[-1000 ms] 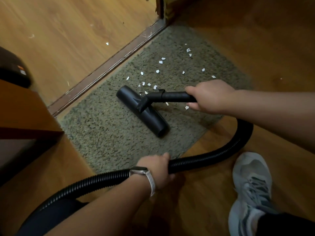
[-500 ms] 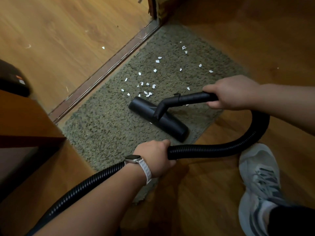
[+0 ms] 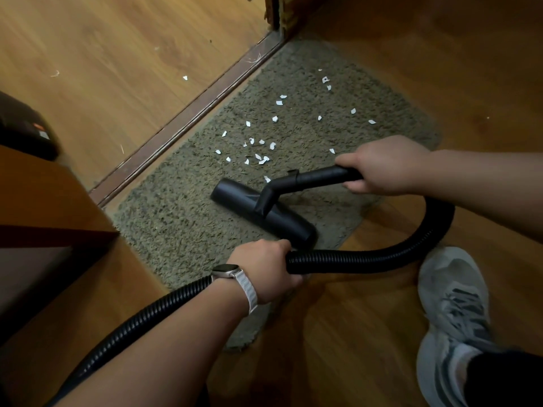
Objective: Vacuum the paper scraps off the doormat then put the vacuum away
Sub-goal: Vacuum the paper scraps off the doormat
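White paper scraps lie scattered over the middle and far part of the olive shaggy doormat, most just beyond the black nozzle, which rests flat on the mat's near half. One scrap sits right beside the wand. The right hand is clenched around the wand's upper end; the left hand, with a watch at the wrist, grips the ribbed hose, which loops behind the right forearm. A grey shoe stands on the wooden floor at right. A threshold strip borders the mat's far-left edge.
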The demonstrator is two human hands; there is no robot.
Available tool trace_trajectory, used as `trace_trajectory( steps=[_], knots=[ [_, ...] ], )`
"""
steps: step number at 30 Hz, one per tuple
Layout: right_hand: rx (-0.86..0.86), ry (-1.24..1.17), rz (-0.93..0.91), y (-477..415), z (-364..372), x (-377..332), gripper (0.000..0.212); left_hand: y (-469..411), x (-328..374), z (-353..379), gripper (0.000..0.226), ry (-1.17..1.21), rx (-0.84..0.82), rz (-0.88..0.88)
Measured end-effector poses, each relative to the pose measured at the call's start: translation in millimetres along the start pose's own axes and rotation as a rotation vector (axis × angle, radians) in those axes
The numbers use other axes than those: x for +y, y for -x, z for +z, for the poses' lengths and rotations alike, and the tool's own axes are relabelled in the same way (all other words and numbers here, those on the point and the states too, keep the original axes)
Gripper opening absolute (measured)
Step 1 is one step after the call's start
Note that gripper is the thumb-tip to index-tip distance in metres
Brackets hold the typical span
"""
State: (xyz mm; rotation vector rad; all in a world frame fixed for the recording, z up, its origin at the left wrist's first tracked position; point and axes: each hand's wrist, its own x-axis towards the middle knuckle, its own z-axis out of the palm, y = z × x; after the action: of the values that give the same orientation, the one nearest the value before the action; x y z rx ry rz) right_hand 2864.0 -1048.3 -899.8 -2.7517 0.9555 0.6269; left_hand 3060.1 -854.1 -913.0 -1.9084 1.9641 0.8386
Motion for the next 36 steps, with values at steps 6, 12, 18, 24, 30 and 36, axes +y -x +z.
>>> trace_trajectory(
  steps=[6, 12, 18, 24, 30, 36],
  knots=[
    [0.040, -0.037, 0.076, -1.8, 4.3, 13.8, 0.024, -6.2, -5.3, -1.9, 0.033, 0.003, 0.021, -0.020],
    [0.024, -0.018, 0.033, -5.0, 14.3, 1.9, 0.027, -5.3, -7.6, 0.1, 0.034, 0.018, 0.046, 0.006],
    [0.032, -0.079, 0.080, -2.3, 18.0, 18.5, 0.029, -9.0, -16.0, 3.3, 0.038, 0.058, 0.112, 0.002],
    [0.034, -0.102, 0.077, 1.3, 26.6, 20.3, 0.029, -11.8, -16.5, 5.3, 0.041, 0.048, 0.170, 0.047],
    [0.019, -0.114, 0.029, 0.7, 30.4, 17.0, 0.028, -10.1, -15.4, 3.3, 0.049, 0.037, 0.199, 0.060],
    [0.023, -0.155, 0.073, 5.8, 27.3, 30.0, 0.026, -9.8, -18.0, 0.0, 0.046, 0.064, 0.215, 0.048]
  ],
)
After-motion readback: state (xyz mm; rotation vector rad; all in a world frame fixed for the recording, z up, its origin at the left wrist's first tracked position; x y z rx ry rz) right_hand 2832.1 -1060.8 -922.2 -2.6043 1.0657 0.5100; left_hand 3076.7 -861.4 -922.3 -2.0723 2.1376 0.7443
